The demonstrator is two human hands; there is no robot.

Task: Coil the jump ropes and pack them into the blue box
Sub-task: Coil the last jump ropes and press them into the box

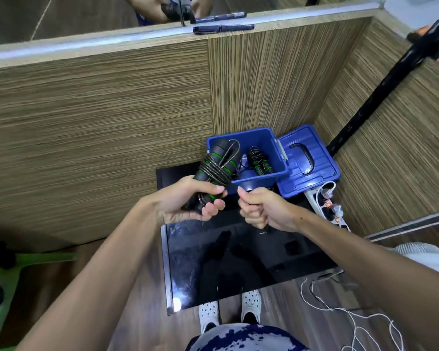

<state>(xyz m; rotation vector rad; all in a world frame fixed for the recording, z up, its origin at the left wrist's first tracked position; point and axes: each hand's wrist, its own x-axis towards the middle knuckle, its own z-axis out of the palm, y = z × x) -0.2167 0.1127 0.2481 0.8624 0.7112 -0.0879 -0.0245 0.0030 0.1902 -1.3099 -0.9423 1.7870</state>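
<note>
The left hand (185,201), left of frame centre, grips a coiled jump rope (214,171). Its fingers and thumb are curled around the lower ends of the two black handles, which carry green rings. The handles lie side by side and tilt toward the upper right. Dark cord is wound several turns around their middle section, and a loop of cord projects past their upper ends.

The right hand (260,207), just right of frame centre, is closed into a fist. Thumb and forefinger pinch a short end of cord that leads toward the wound section. The two hands are near each other but do not touch.

The blue box (271,148) stands open on the floor in the corner of two wood-grain panels, directly above the hands in the frame. The upper ends of the held handles overlap the box's left rim in this view. A second coiled rope (259,161), also black with green rings, lies inside the box toward its right side.

The blue lid (312,158), with a dark carrying handle, lies just right of the box. A white power strip (327,201) lies below the lid. A glossy black panel (238,257) covers the floor beneath the hands.
</note>
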